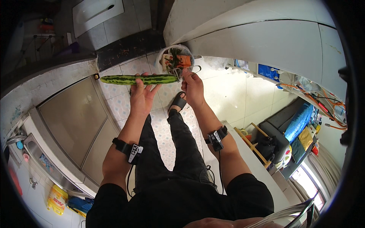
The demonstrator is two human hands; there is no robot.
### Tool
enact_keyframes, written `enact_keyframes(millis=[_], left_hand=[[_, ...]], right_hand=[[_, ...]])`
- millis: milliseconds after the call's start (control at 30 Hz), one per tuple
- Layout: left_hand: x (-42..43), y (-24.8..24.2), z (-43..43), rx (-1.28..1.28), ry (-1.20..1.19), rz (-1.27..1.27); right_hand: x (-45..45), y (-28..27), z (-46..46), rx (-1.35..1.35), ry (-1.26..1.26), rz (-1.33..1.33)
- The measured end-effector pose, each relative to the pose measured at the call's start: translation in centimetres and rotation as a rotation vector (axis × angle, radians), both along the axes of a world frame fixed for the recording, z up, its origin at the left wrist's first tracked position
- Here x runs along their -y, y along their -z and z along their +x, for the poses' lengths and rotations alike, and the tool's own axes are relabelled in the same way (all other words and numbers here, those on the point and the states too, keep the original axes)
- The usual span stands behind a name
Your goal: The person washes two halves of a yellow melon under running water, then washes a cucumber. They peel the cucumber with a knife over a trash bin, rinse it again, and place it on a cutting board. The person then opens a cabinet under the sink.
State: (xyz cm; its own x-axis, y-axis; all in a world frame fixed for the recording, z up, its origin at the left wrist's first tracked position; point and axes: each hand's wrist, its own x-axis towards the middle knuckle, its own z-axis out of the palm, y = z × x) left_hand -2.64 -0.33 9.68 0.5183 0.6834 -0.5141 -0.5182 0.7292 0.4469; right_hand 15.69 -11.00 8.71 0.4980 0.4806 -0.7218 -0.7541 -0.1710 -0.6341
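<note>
A long, striped green gourd [117, 79], possibly a luffa or a cucumber, lies level across my left hand [144, 94]. My thumb is on its near side, with the fingers around the far side. In my right hand [193, 87] is a metal peeler [178, 74] with a looped wire handle. The peeler's head is at the gourd's right end; whether the blade touches the skin I cannot tell. Beyond both hands, a lined waste bin [159, 61] stands on the floor, holding dark green scraps [174, 54] and an orange piece [184, 60].
To the left are a cabinet with beige doors [74, 111] and a metal sink [54, 168]. A white panel [273, 40] runs along the far right, above shelves with an orange cable [308, 92]. A wooden-legged stool [253, 145] and a grey sofa [273, 122] are at right.
</note>
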Motion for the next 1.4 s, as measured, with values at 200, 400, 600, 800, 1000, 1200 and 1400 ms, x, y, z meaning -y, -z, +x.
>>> enact_keyframes(millis=[200, 400, 600, 800, 1000, 1200, 1400], left_hand=[[-1.0, -0.5, -0.7, 0.08, -0.015, 0.032], [-1.8, -0.7, -0.4, 0.069, 0.035, 0.066], [-1.6, -0.5, 1.6, 0.079, -0.013, 0.051], [-2.0, -0.8, 1.8, 0.088, -0.008, 0.026], [-3.0, -0.6, 1.1, 0.17, 0.017, 0.027], [-3.9, -0.7, 1.2, 0.303, 0.003, -0.038], [-4.6, -2.4, 1.5, 0.308, 0.086, -0.124]], right_hand=[[-0.2, 4.0, 2.6, -0.02, 0.059, -0.099], [-0.3, 2.9, 3.7, 0.043, 0.081, -0.074], [-0.7, -0.4, 0.8, -0.046, 0.027, 0.041], [-0.9, 3.0, 2.3, 0.022, 0.05, -0.006], [-1.1, 5.2, 4.0, 0.972, -0.371, -0.449], [-1.3, 4.6, 4.3, 1.202, -0.451, -0.465], [-0.6, 4.1, 4.8, 1.3, -0.499, -0.389]])
